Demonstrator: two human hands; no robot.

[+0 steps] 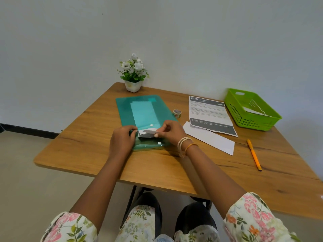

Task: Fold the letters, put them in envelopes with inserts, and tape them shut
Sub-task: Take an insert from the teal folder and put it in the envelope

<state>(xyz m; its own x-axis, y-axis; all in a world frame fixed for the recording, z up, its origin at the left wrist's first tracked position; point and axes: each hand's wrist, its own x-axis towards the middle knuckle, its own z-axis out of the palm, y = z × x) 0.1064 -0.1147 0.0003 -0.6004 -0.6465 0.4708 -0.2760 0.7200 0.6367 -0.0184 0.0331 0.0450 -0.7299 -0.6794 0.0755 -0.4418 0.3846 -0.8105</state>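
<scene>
A teal plastic folder (129, 110) lies flat in the middle of the wooden table (87, 147), with pale sheets showing through it. At its near, open end a stack of papers (148, 134) sticks out. My left hand (122, 138) presses on the folder's flap beside the stack. My right hand (172, 132) pinches the top sheet of the stack between thumb and fingers. A printed letter (208, 112) lies to the right, overlapping a white envelope (213, 141). A small tape roll (177, 113) stands between the folder and the letter.
A green plastic basket (251, 109) holding a white paper sits at the far right. An orange pen (254, 155) lies near the right front. A potted plant with white flowers (133, 74) stands at the back edge by the wall.
</scene>
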